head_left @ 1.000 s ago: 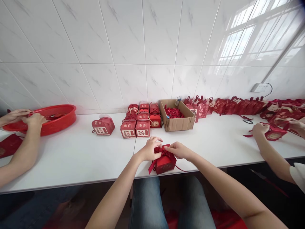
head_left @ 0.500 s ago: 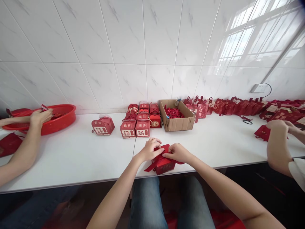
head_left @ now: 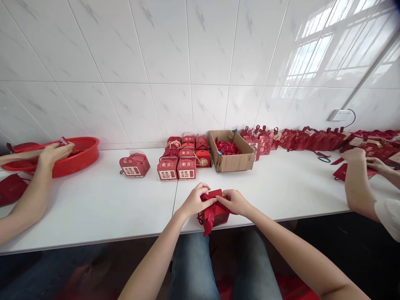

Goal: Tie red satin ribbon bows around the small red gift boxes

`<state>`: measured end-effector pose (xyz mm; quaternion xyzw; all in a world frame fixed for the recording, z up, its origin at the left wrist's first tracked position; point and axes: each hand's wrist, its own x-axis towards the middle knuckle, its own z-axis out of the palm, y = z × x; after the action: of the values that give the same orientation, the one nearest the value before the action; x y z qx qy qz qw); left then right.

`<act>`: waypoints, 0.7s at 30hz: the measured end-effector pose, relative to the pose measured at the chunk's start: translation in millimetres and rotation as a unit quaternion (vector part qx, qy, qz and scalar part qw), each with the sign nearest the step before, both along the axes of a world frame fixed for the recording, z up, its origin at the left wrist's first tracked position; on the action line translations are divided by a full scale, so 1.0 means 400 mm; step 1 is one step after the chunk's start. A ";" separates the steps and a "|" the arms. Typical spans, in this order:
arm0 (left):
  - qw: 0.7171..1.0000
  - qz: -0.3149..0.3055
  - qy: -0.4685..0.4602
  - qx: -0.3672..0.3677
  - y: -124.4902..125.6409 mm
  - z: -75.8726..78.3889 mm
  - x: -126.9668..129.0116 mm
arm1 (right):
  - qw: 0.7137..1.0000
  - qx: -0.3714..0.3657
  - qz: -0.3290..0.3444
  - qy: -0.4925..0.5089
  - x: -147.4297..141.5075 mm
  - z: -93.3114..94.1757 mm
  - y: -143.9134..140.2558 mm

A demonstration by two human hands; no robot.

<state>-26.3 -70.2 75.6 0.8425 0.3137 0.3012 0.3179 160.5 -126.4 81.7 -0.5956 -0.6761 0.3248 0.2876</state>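
Note:
A small red gift box (head_left: 221,218) stands at the table's front edge, straight in front of me. Over its top lies a red ribbon (head_left: 210,216), one tail of which hangs down the front face. My left hand (head_left: 199,201) pinches the ribbon from the left, thumb pointing inward. From the other side my right hand (head_left: 233,201) also pinches the ribbon, its thumb almost meeting the left one above the box. The fingers partly hide where the ribbon crosses.
Finished-looking red boxes (head_left: 186,168) stand grouped behind, with a single box (head_left: 135,165) to their left. A cardboard box (head_left: 233,163) holds red ribbons. Red bags (head_left: 296,139) line the wall. Co-workers' hands work at a red basin (head_left: 78,162) and at the far right.
The ribbon tail that stuck out left now hangs down the box front. My thumbs have come closer together. The co-worker's hands on the right have shifted, lifting a ribbon at a red bag.

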 end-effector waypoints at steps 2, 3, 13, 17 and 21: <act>1.000 -0.003 -0.003 -0.006 -0.002 -0.004 0.000 | 1.000 0.007 -0.019 0.002 -0.005 -0.007 0.001; 1.000 -0.004 -0.004 -0.009 -0.003 -0.006 -0.001 | 1.000 0.010 -0.029 0.001 -0.007 -0.009 0.001; 0.999 -0.030 -0.011 -0.028 -0.006 0.000 -0.007 | 0.997 0.012 -0.069 -0.013 -0.010 -0.024 0.004; 0.999 -0.031 -0.012 -0.035 -0.009 0.003 -0.005 | 0.996 0.010 -0.085 -0.008 -0.011 -0.028 0.006; 0.999 -0.021 -0.021 -0.041 -0.011 0.002 -0.009 | 0.995 0.026 -0.088 0.023 -0.011 -0.034 0.001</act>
<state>-29.8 -74.5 76.2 0.8284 0.3019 0.2987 0.3651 156.1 -125.9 68.1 -0.6372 -0.6225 0.2941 0.3464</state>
